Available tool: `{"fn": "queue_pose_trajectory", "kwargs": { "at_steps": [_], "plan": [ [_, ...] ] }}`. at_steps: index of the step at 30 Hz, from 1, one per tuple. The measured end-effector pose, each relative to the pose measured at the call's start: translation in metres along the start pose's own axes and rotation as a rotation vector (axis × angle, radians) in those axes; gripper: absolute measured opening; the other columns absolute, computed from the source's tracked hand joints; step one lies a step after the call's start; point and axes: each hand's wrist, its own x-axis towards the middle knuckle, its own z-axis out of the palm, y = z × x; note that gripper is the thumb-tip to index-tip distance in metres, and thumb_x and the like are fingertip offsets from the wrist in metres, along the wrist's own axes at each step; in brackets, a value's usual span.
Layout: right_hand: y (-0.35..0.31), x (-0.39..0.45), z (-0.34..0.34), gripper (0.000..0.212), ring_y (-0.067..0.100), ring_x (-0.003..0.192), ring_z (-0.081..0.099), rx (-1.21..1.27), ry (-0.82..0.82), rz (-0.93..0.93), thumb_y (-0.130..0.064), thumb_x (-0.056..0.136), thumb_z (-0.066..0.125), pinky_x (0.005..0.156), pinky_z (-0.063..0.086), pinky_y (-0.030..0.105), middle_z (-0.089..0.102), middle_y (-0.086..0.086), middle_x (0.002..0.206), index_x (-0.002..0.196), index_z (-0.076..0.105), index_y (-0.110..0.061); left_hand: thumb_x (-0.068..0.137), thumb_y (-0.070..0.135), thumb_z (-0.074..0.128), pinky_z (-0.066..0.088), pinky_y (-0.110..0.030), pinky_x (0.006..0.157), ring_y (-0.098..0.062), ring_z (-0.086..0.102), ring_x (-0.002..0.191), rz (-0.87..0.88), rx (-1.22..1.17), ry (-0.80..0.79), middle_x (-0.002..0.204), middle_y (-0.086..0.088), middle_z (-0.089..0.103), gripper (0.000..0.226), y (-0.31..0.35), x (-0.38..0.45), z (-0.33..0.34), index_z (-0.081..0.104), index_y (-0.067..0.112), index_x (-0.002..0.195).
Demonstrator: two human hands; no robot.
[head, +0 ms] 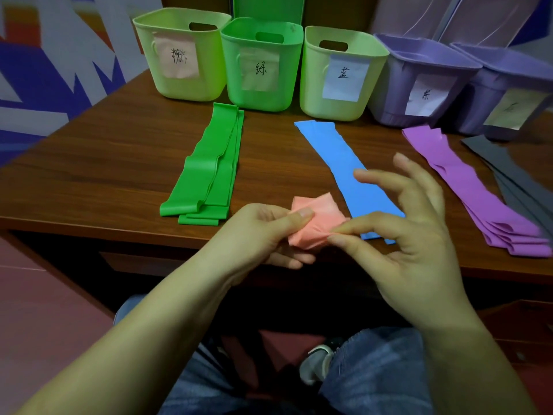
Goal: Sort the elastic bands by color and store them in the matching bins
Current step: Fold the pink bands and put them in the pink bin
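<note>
A folded pink elastic band [317, 223] hangs above the table's front edge. My left hand [263, 232] grips its left side with thumb on top. My right hand [413, 235] pinches its right corner between thumb and forefinger, the other fingers spread. On the wooden table [104, 163] lie green bands [209, 166], a blue band [341, 163], purple bands [478, 193] and grey bands [514, 178]. Behind them stand labelled bins: a pale green bin with a pink label [182, 55], a green bin [263, 64], a pale bin with a blue label [341, 73] and two purple bins [419, 82] [514, 91].
The bins line the table's back edge against the wall. The left part of the tabletop is bare wood. My knees in jeans [374, 378] sit below the front edge.
</note>
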Motion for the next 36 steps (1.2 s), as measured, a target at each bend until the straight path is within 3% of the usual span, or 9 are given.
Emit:
{"fn": "queue_pose_trajectory", "kwargs": {
  "at_steps": [8, 12, 15, 17, 23, 27, 32, 34, 36],
  "plan": [
    [0.002, -0.002, 0.015, 0.004, 0.008, 0.133, 0.038, 0.266, 0.04, 0.191, -0.039, 0.074, 0.069, 0.103, 0.028, 0.012, 0.054, -0.017, 0.124, 0.077, 0.067, -0.041, 0.08, 0.024, 0.06, 0.055, -0.021, 0.054, -0.014, 0.067, 0.054, 0.117, 0.109, -0.036, 0.076, -0.015, 0.068, 0.024, 0.006, -0.008, -0.004, 0.068, 0.002, 0.088],
    [0.004, -0.005, 0.02, 0.048, 0.005, 0.116, 0.057, 0.581, -0.044, 0.442, -0.034, 0.065, 0.084, 0.093, 0.046, 0.024, 0.064, -0.011, 0.117, 0.106, 0.06, -0.034, 0.073, 0.026, 0.067, 0.055, -0.022, 0.059, -0.015, 0.065, 0.061, 0.199, 0.138, -0.012, 0.074, -0.014, 0.07, 0.022, 0.005, -0.009, -0.008, 0.071, 0.007, 0.082],
    [0.005, -0.007, 0.024, 0.034, 0.011, 0.091, 0.068, 0.731, -0.107, 0.548, -0.036, 0.061, 0.081, 0.083, 0.051, 0.028, 0.074, -0.003, 0.095, 0.091, 0.07, -0.024, 0.075, 0.024, 0.073, 0.055, -0.027, 0.066, -0.019, 0.062, 0.07, 0.234, 0.161, -0.014, 0.083, -0.023, 0.068, 0.019, 0.003, -0.01, -0.011, 0.073, 0.008, 0.085],
    [0.004, -0.008, 0.024, 0.026, 0.013, 0.083, 0.069, 0.729, -0.075, 0.534, -0.038, 0.061, 0.079, 0.078, 0.053, 0.027, 0.074, -0.002, 0.086, 0.084, 0.072, -0.026, 0.072, 0.028, 0.068, 0.056, -0.023, 0.06, -0.017, 0.064, 0.065, 0.2, 0.129, -0.015, 0.077, -0.015, 0.069, 0.023, 0.003, -0.01, -0.008, 0.071, 0.01, 0.085],
    [0.006, -0.01, 0.028, 0.028, 0.016, 0.091, 0.068, 0.623, -0.058, 0.464, -0.021, 0.066, 0.078, 0.083, 0.053, 0.029, 0.071, -0.002, 0.092, 0.09, 0.069, -0.032, 0.071, 0.051, 0.063, 0.057, -0.024, 0.055, -0.017, 0.065, 0.061, 0.042, -0.128, -0.04, 0.076, -0.012, 0.068, 0.049, 0.003, -0.011, 0.0, 0.066, 0.011, 0.099],
    [0.006, -0.01, 0.028, 0.036, 0.014, 0.102, 0.066, 0.686, -0.115, 0.455, -0.028, 0.064, 0.081, 0.088, 0.051, 0.029, 0.07, -0.005, 0.106, 0.096, 0.067, -0.039, 0.068, 0.028, 0.062, 0.055, -0.021, 0.051, -0.012, 0.065, 0.059, 0.086, -0.184, 0.045, 0.073, -0.006, 0.068, 0.027, 0.001, -0.01, 0.0, 0.07, 0.011, 0.087],
    [0.003, -0.009, 0.026, 0.08, 0.017, 0.099, 0.068, 0.879, -0.198, 0.639, -0.074, 0.05, 0.073, 0.076, 0.054, 0.026, 0.068, 0.001, 0.11, 0.114, 0.06, -0.028, 0.071, 0.012, 0.073, 0.051, -0.015, 0.056, -0.004, 0.062, 0.059, 0.238, -0.107, 0.049, 0.072, 0.002, 0.07, 0.012, -0.005, -0.01, -0.004, 0.073, 0.016, 0.082],
    [0.0, -0.007, 0.026, 0.069, 0.018, 0.088, 0.07, 0.911, -0.165, 0.707, -0.074, 0.052, 0.072, 0.07, 0.056, 0.029, 0.072, 0.004, 0.097, 0.099, 0.07, -0.024, 0.071, 0.006, 0.073, 0.052, -0.016, 0.066, -0.006, 0.066, 0.075, 0.334, -0.018, 0.022, 0.088, 0.001, 0.073, 0.015, -0.007, -0.011, -0.006, 0.072, 0.016, 0.082],
    [-0.001, -0.004, 0.026, 0.045, 0.013, 0.077, 0.069, 0.879, -0.101, 0.727, -0.056, 0.059, 0.077, 0.067, 0.055, 0.024, 0.073, 0.003, 0.083, 0.085, 0.073, -0.019, 0.071, 0.004, 0.069, 0.051, -0.017, 0.075, -0.009, 0.067, 0.089, 0.402, 0.033, -0.016, 0.098, 0.001, 0.072, 0.016, -0.008, -0.012, -0.006, 0.071, 0.016, 0.083]
  ]
}}
